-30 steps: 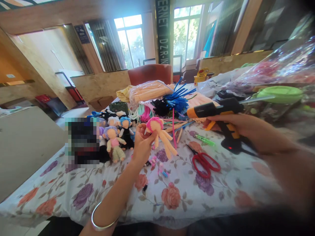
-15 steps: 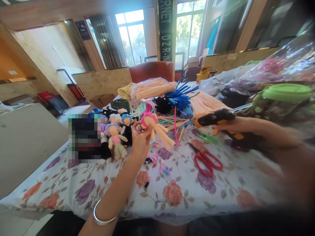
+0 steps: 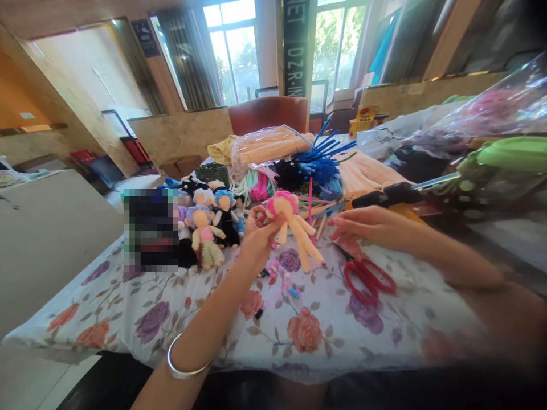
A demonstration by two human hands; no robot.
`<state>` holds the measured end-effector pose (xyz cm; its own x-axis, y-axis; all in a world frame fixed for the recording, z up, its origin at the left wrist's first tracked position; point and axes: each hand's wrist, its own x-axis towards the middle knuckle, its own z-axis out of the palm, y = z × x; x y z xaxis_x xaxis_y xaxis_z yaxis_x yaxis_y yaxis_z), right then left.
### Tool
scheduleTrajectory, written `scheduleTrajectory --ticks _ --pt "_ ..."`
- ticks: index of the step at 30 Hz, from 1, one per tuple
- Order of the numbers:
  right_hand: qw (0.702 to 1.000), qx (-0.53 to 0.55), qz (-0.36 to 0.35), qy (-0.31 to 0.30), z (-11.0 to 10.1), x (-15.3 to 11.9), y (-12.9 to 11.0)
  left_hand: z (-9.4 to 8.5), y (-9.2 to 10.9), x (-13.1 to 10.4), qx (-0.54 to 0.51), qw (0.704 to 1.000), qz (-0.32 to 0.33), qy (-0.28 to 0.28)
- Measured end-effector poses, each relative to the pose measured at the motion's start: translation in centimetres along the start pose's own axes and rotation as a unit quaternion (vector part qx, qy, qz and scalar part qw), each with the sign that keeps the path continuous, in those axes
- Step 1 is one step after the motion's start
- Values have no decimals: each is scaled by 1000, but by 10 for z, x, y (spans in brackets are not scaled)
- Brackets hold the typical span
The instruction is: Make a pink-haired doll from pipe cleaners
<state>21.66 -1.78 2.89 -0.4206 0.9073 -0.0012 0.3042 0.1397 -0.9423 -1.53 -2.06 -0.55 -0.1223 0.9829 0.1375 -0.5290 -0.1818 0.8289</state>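
Note:
My left hand [image 3: 258,236] pinches a peach doll [image 3: 299,233] with pink hair by its upper body, its long legs pointing down to the right. My right hand [image 3: 356,225] holds nothing; its fingers are apart, stretched toward the doll and slightly blurred. Behind that hand lies a black and orange glue gun [image 3: 382,196] with a clear glue stick in its back, partly hidden by my forearm. Red-handled scissors [image 3: 367,279] rest on the flowered tablecloth [image 3: 205,336], just below my right hand. Small pink and blue bits [image 3: 293,291] lie under the doll.
Several finished dolls [image 3: 207,236] crowd the left side. Behind are a blue bundle of fuzzy stems [image 3: 322,159], a plastic-wrapped peach bundle [image 3: 269,148] and loose peach stems [image 3: 367,171]. A green-lidded container [image 3: 513,154] and plastic bags stand at right.
My right hand has let go of the glue gun and moved left toward the doll, fingers extended. My left hand still holds the doll. The camera view has shifted slightly.

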Motion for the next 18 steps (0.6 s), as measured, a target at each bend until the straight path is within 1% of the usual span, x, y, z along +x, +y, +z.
scheduleTrajectory --ticks 1,2,3,4,6,8,11,12,13,14,15,16,17,18 --pt "996 42 20 -78 11 3 1 2 -2 -3 13 1000 -17 -20" --pt "988 88 23 -122 21 5 3 3 -3 -5 25 999 -28 -35" --pt "979 125 18 -161 29 6 4 5 -4 -7 36 998 -34 -45" --pt "972 153 23 -177 35 7 6 5 -5 -8 47 997 -34 -51" --pt "964 193 27 -183 43 5 9 6 -8 -9 69 995 -25 -64" --pt "962 209 36 -170 47 2 12 7 -10 -9 96 992 -9 -82" --pt "968 215 44 -120 52 0 15 6 -9 -7 143 984 13 -108" --pt "970 218 44 -98 53 0 17 5 -7 -5 158 981 29 -105" --pt "971 221 45 -81 53 1 18 3 -4 -3 178 978 50 -96" --pt "971 224 47 -67 53 2 20 1 0 -1 200 973 91 -68" --pt "971 227 49 -53 53 4 23 -3 6 2 239 961 139 -23" --pt "972 226 52 -36 52 6 25 -8 12 5 290 938 186 29" --pt "973 224 55 -15 51 8 27 -13 18 8 344 908 225 77" --pt "974 221 56 10 50 10 29 -20 25 10 403 871 255 113"
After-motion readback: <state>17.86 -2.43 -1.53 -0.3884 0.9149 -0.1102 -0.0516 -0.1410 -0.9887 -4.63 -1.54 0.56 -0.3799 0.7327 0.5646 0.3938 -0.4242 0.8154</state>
